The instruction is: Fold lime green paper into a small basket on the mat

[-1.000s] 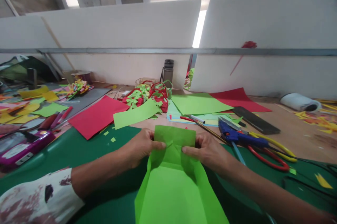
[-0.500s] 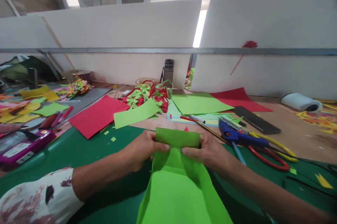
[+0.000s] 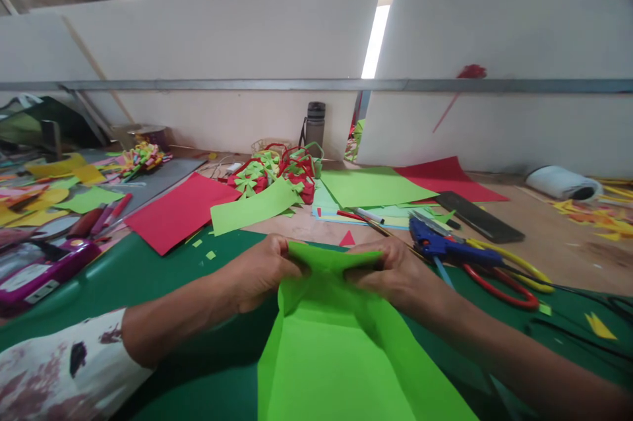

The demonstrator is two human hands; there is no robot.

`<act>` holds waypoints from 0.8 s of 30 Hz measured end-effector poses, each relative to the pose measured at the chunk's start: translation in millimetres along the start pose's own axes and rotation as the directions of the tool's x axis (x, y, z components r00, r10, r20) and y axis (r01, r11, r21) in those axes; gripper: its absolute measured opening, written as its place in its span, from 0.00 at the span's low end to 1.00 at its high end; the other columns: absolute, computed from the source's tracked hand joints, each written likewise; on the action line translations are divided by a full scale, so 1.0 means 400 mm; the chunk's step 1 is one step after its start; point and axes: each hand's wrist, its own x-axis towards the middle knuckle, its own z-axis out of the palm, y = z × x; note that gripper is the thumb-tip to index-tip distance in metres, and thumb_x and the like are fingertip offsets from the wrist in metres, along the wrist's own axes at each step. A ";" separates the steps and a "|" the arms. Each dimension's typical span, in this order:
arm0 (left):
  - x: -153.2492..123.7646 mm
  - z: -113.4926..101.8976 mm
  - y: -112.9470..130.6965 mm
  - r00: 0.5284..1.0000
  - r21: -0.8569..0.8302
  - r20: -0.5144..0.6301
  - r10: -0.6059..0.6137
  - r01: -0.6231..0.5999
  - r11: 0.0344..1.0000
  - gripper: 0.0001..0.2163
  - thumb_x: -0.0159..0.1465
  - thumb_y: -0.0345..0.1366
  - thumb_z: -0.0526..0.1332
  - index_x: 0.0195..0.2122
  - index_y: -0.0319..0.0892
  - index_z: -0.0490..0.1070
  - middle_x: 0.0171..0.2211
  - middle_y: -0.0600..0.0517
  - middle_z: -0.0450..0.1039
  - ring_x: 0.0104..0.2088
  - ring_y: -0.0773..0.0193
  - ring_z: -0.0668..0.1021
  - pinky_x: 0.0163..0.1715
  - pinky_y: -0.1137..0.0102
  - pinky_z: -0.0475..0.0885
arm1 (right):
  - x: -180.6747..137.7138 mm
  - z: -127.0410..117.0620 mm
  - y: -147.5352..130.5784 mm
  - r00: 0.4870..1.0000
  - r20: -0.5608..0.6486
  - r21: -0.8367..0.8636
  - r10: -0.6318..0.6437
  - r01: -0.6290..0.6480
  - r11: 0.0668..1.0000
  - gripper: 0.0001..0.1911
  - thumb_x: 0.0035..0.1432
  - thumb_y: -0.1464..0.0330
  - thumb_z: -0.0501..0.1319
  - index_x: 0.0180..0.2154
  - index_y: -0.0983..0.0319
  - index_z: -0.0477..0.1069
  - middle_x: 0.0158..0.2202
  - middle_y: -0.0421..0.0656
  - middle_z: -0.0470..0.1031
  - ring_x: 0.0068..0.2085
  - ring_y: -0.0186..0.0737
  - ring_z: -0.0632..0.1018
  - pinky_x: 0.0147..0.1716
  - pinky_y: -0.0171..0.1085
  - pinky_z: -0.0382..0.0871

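A large sheet of bright green paper (image 3: 341, 361), creased lengthwise, stretches from the bottom edge up to both hands. My left hand (image 3: 270, 269) pinches its far left corner, thumb on the inner side. At the far right corner my right hand (image 3: 386, 269) grips the paper the same way, its fingertips slightly blurred. Between the hands the far edge is bent over and sags in the middle. The fingers behind the paper are hidden. A dark green mat (image 3: 198, 315) lies beneath the arms.
Right of my hands lie a blue glue gun (image 3: 440, 243), red-handled scissors (image 3: 504, 289) and a black phone (image 3: 479, 216). Ahead are red paper (image 3: 180, 210), small red-and-green paper baskets (image 3: 277, 173) and a bottle (image 3: 315, 127). A purple device (image 3: 47, 276) sits at left.
The folded flap at the paper's far end has tilted and buckled in the middle, with my thumbs now pressed under it. The view has shifted slightly downward.
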 end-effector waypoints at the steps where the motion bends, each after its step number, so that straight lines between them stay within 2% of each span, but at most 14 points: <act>1: -0.002 -0.002 0.003 1.000 0.010 -0.004 -0.004 0.004 1.000 0.18 0.41 0.21 0.57 0.32 0.39 0.79 0.28 0.53 0.79 0.30 0.61 0.78 0.32 0.71 0.71 | 0.000 -0.001 -0.002 1.000 -0.005 -0.001 -0.003 0.003 1.000 0.12 0.44 0.74 0.57 0.28 0.61 0.79 0.22 0.39 0.73 0.31 0.41 0.72 0.29 0.36 0.66; 7: -0.007 -0.020 0.008 0.994 0.088 -0.102 -0.043 0.052 0.995 0.10 0.45 0.25 0.62 0.28 0.40 0.78 0.27 0.52 0.79 0.27 0.64 0.78 0.30 0.72 0.71 | 0.001 -0.005 0.003 0.997 -0.074 -0.033 -0.013 0.010 0.999 0.08 0.43 0.74 0.59 0.23 0.62 0.78 0.22 0.39 0.72 0.26 0.36 0.70 0.25 0.34 0.64; 12: -0.003 -0.021 0.011 0.987 0.130 -0.157 -0.035 0.055 0.990 0.08 0.45 0.23 0.61 0.24 0.41 0.75 0.20 0.55 0.75 0.20 0.67 0.74 0.23 0.73 0.69 | -0.005 -0.001 -0.009 0.987 -0.139 -0.059 0.081 -0.090 0.994 0.08 0.39 0.73 0.62 0.26 0.63 0.78 0.24 0.40 0.75 0.25 0.35 0.71 0.24 0.33 0.64; 16: -0.004 -0.017 0.010 0.982 0.163 -0.191 0.001 0.031 0.986 0.07 0.43 0.23 0.59 0.21 0.41 0.73 0.18 0.56 0.73 0.18 0.69 0.72 0.20 0.75 0.66 | -0.012 0.002 -0.026 0.986 -0.105 -0.021 0.133 -0.136 0.991 0.05 0.35 0.75 0.63 0.22 0.63 0.73 0.22 0.39 0.74 0.24 0.33 0.70 0.23 0.32 0.63; 20: -0.009 -0.015 0.009 0.980 0.203 -0.199 0.025 0.016 0.979 0.08 0.42 0.24 0.57 0.21 0.40 0.73 0.17 0.56 0.72 0.17 0.69 0.71 0.19 0.77 0.63 | -0.014 -0.002 -0.030 0.993 -0.037 -0.027 0.115 -0.116 0.993 0.03 0.37 0.75 0.60 0.21 0.63 0.69 0.21 0.37 0.71 0.23 0.32 0.69 0.23 0.31 0.62; 24: -0.011 -0.014 0.011 0.977 0.251 -0.212 0.031 0.024 0.968 0.11 0.41 0.23 0.54 0.22 0.40 0.74 0.15 0.57 0.70 0.16 0.71 0.68 0.17 0.78 0.59 | -0.004 -0.022 -0.022 0.993 0.093 -0.044 0.080 -0.076 0.996 0.07 0.37 0.76 0.56 0.24 0.63 0.70 0.24 0.38 0.72 0.26 0.33 0.70 0.25 0.31 0.62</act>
